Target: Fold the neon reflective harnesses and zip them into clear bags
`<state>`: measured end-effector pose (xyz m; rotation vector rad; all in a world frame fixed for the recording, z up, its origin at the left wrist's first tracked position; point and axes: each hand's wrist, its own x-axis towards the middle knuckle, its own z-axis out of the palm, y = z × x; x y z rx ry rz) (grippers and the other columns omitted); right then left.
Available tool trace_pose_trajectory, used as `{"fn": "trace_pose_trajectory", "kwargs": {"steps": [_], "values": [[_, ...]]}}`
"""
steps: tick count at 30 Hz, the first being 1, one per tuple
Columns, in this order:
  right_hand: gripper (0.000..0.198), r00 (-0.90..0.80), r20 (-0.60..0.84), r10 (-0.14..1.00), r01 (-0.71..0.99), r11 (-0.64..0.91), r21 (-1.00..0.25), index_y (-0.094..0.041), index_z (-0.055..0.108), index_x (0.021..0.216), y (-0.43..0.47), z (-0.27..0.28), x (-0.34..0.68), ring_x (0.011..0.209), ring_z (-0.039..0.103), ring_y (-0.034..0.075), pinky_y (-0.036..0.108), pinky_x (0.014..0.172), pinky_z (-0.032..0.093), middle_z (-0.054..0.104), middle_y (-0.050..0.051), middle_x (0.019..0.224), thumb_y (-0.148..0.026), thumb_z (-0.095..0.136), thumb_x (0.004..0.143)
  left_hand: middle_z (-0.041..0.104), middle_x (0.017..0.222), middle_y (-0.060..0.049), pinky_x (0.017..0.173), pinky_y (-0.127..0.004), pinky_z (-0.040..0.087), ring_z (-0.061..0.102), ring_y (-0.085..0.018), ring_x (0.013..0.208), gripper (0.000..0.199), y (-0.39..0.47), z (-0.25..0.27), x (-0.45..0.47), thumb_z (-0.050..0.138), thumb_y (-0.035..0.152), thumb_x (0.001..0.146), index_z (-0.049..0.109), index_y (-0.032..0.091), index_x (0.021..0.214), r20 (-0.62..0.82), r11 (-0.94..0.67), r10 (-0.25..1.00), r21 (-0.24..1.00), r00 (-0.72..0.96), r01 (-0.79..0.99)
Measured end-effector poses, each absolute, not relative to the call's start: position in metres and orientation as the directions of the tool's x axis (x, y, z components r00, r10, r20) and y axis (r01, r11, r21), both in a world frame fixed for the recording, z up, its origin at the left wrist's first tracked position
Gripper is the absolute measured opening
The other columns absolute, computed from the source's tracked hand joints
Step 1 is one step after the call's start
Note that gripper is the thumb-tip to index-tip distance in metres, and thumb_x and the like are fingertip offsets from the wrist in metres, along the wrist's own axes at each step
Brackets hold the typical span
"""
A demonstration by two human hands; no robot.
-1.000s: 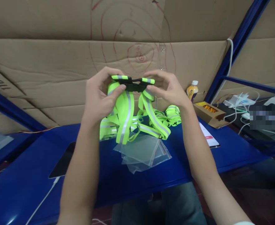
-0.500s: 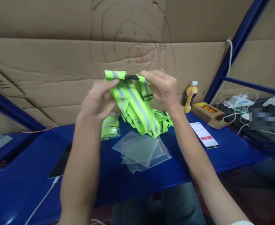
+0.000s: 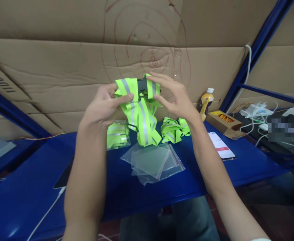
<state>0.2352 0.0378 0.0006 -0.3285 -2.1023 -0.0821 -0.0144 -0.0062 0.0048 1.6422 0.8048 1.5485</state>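
Observation:
A bundle of fluorescent yellow-green reflective vest straps (image 3: 143,122), with silver stripes and a black buckle (image 3: 142,85), hangs above the blue table. My left hand (image 3: 103,105) is closed on its left side, thumb across the front of the band. At the right end, my right hand (image 3: 178,95) has fingers along the top and thumb lower down, bracketing the band beside the buckle. Loose ends dangle over clear zip bags (image 3: 153,162) on the table. A bagged vest (image 3: 118,135) lies behind my left forearm; another strap bundle (image 3: 171,130) lies behind the bags.
On the right of the blue table (image 3: 182,187) are a phone (image 3: 222,146), a yellow drink bottle (image 3: 206,103) and an open cardboard box (image 3: 227,124). A dark flat device (image 3: 63,175) with a white cable lies left. Cardboard sheets (image 3: 61,80) stand behind.
The straps have turned so the buckle faces me more fully, and their lower ends have swung left. My right hand has gone from a tight pinch to more spread fingers.

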Motion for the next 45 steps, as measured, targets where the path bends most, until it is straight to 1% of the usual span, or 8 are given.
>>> {"fn": "trace_pose_trajectory", "kwargs": {"steps": [6, 11, 15, 21, 27, 32, 38, 45], "values": [[0.056, -0.461, 0.831, 0.311, 0.127, 0.950, -0.285, -0.023, 0.066, 0.146, 0.044, 0.003, 0.248, 0.135, 0.069, 0.029, 0.049, 0.122, 0.054, 0.070, 0.012, 0.151, -0.061, 0.061, 0.105, 0.083, 0.101, -0.009, 0.093, -0.040, 0.067, 0.079, -0.032, 0.107, 0.045, -0.001, -0.003, -0.011, 0.105, 0.038, 0.065, 0.083, 0.021, 0.101, 0.585, -0.593, 0.797, 0.805, 0.151, 0.011], [0.063, -0.521, 0.789, 0.326, 0.169, 0.945, -0.280, -0.025, 0.067, 0.140, 0.060, -0.004, 0.246, 0.133, 0.067, 0.028, 0.049, 0.120, 0.054, 0.073, 0.010, 0.142, -0.074, 0.044, 0.108, 0.080, 0.102, -0.010, 0.095, -0.038, 0.063, 0.076, -0.031, 0.109, 0.045, 0.004, -0.007, 0.002, 0.101, 0.046, 0.071, 0.079, 0.021, 0.101, 0.637, -0.646, 0.762, 0.760, 0.120, 0.071], [0.059, -0.455, 0.814, 0.361, 0.245, 0.930, -0.276, -0.027, 0.061, 0.142, 0.063, -0.014, 0.227, 0.126, 0.068, 0.025, 0.044, 0.116, 0.056, 0.073, 0.009, 0.136, -0.068, 0.030, 0.113, 0.076, 0.103, -0.007, 0.096, -0.039, 0.058, 0.071, -0.028, 0.101, 0.040, 0.005, -0.008, 0.008, 0.085, 0.059, 0.089, 0.076, 0.024, 0.104, 0.740, -0.721, 0.670, 0.630, 0.056, 0.290], [0.054, -0.562, 0.748, 0.354, 0.242, 0.934, -0.261, -0.026, 0.065, 0.129, 0.055, -0.013, 0.227, 0.111, 0.069, 0.026, 0.041, 0.105, 0.058, 0.077, 0.008, 0.121, -0.071, 0.041, 0.110, 0.074, 0.096, -0.006, 0.098, -0.038, 0.055, 0.067, -0.027, 0.097, 0.034, -0.001, -0.004, 0.003, 0.080, 0.057, 0.093, 0.077, 0.023, 0.097, 0.715, -0.709, 0.673, 0.550, 0.191, 0.442], [0.051, -0.543, 0.736, 0.404, 0.309, 0.911, -0.271, -0.026, 0.071, 0.112, 0.055, -0.007, 0.240, 0.095, 0.069, 0.026, 0.042, 0.098, 0.056, 0.079, 0.005, 0.104, -0.073, 0.053, 0.105, 0.076, 0.100, -0.007, 0.089, -0.035, 0.056, 0.068, -0.026, 0.095, 0.034, 0.009, -0.012, 0.010, 0.077, 0.055, 0.095, 0.079, 0.021, 0.100, 0.707, -0.702, 0.686, 0.582, 0.170, 0.411], [0.041, -0.520, 0.764, 0.382, 0.305, 0.918, -0.252, -0.026, 0.072, 0.110, 0.051, -0.003, 0.243, 0.093, 0.068, 0.025, 0.040, 0.094, 0.057, 0.079, 0.005, 0.103, -0.065, 0.061, 0.104, 0.079, 0.101, -0.008, 0.080, -0.034, 0.061, 0.072, -0.025, 0.089, 0.040, 0.009, -0.013, 0.011, 0.088, 0.053, 0.086, 0.081, 0.020, 0.108, 0.664, -0.694, 0.716, 0.642, 0.216, 0.324], [0.026, -0.575, 0.719, 0.390, 0.204, 0.920, -0.336, -0.021, 0.075, 0.104, 0.037, 0.004, 0.251, 0.092, 0.069, 0.022, 0.034, 0.083, 0.060, 0.077, 0.004, 0.099, -0.046, 0.070, 0.102, 0.082, 0.104, -0.010, 0.087, -0.036, 0.066, 0.077, -0.028, 0.097, 0.049, 0.006, -0.011, 0.009, 0.096, 0.060, 0.077, 0.083, 0.019, 0.100, 0.700, -0.712, 0.699, 0.663, 0.146, 0.232], [0.029, -0.441, 0.847, 0.297, 0.240, 0.948, -0.207, -0.022, 0.079, 0.123, 0.041, 0.000, 0.245, 0.114, 0.074, 0.026, 0.041, 0.103, 0.060, 0.080, 0.008, 0.120, -0.036, 0.059, 0.107, 0.083, 0.104, -0.012, 0.088, -0.041, 0.069, 0.079, -0.036, 0.112, 0.056, -0.005, -0.006, 0.016, 0.092, 0.071, 0.077, 0.082, 0.020, 0.098, 0.477, -0.457, 0.843, 0.879, 0.248, -0.137]]}}
